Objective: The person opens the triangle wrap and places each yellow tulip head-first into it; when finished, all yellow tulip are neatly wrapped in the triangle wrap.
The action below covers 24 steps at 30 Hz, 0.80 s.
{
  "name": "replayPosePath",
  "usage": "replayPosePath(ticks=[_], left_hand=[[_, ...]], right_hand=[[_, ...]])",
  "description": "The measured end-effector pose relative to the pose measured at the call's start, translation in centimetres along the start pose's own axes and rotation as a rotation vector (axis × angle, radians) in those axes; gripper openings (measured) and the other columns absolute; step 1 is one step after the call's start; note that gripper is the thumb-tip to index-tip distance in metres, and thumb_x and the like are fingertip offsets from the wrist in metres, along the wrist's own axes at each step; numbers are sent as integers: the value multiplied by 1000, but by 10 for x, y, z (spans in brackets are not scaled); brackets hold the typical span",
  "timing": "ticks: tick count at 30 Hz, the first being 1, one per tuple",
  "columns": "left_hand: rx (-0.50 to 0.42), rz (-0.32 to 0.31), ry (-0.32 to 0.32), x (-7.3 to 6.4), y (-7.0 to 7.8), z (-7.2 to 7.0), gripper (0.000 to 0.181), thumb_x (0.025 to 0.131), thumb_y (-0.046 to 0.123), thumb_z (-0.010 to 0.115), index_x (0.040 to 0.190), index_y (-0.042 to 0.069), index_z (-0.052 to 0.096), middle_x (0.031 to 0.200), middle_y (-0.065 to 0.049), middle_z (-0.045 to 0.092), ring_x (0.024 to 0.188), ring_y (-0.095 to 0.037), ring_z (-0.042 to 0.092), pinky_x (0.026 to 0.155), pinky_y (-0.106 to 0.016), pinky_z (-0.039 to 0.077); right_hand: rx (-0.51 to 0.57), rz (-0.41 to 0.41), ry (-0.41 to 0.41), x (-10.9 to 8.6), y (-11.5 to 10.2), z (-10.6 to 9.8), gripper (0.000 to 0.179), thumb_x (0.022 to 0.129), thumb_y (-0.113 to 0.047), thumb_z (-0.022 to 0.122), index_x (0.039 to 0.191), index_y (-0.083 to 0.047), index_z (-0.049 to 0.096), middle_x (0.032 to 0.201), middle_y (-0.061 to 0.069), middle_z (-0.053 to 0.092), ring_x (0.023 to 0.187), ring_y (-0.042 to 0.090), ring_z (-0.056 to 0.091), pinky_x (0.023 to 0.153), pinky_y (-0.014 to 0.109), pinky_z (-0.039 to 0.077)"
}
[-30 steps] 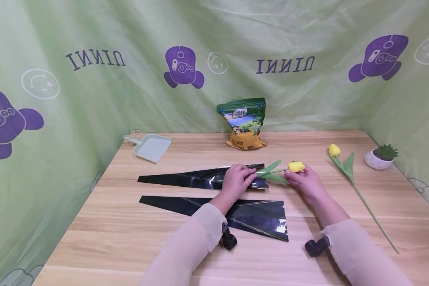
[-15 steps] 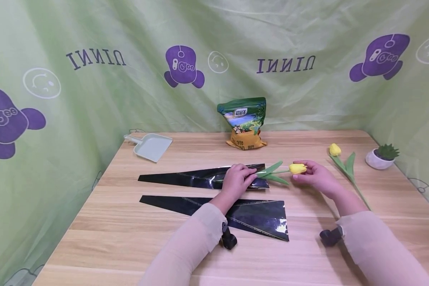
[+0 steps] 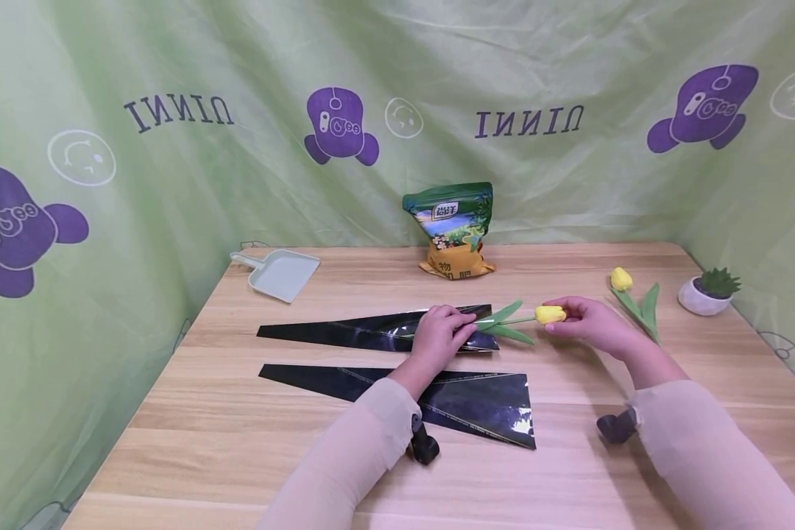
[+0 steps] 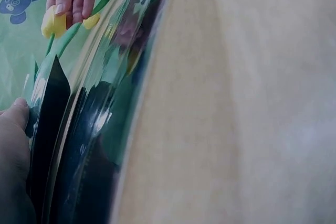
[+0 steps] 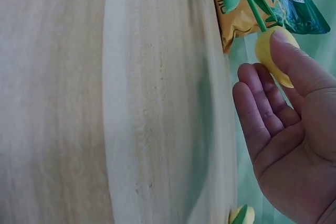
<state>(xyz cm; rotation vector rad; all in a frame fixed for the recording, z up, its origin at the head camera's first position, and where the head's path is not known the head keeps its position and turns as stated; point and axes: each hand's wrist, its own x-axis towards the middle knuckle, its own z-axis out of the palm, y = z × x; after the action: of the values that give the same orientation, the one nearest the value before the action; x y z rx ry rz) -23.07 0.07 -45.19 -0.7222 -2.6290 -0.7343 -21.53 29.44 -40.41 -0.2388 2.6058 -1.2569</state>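
Observation:
A yellow tulip with green leaves lies with its stem inside a narrow black flower sleeve. My left hand holds the sleeve near its open end, thumb on its edge in the left wrist view. My right hand pinches the tulip's bloom between thumb and fingers; in the right wrist view the thumb presses on the yellow bloom and the other fingers are loosely bent. Closer to me lies a second black flower sleeve, flat on the table and partly hidden by my left forearm.
Another yellow tulip lies to the right, its stem mostly behind my right arm. A potted succulent stands at the right edge. A green and orange bag stands at the back, and a pale dustpan lies back left.
My right hand has shifted slightly right, from the stem just below the bloom to the bloom itself. The tulip has moved a little. My left hand stays on the sleeve.

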Motion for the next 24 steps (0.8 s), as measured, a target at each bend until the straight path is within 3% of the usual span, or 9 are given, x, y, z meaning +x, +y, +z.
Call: replayPosePath(ticks=[5,13,24], left_hand=[[-2,13,8,0,1,0,26,94,35,64,115,24,74,100,3,70,97,-16,61,89,-32,48],[3,2,0,1,1,1,26,95,36,64,116,24,74,102,3,70,99,-16,61,89,-31,48],[-4,-10,-7,2,2,0,26,96,36,62,117,26,73,104,4,69,99,-15,60,90,-30,47]], right_hand=[[-55,0,6,6,-2,8,59,89,-34,71,134,1,55,123,19,64,106,17,61,86,23,49],[29,-8,-23,19,-5,24,59,88,-28,73,133,4,55,116,16,66,94,8,61,81,19,52],[86,-19,-68,32,-17,46,58,88,-25,73,132,7,54,107,14,66,86,10,62,75,21,56]])
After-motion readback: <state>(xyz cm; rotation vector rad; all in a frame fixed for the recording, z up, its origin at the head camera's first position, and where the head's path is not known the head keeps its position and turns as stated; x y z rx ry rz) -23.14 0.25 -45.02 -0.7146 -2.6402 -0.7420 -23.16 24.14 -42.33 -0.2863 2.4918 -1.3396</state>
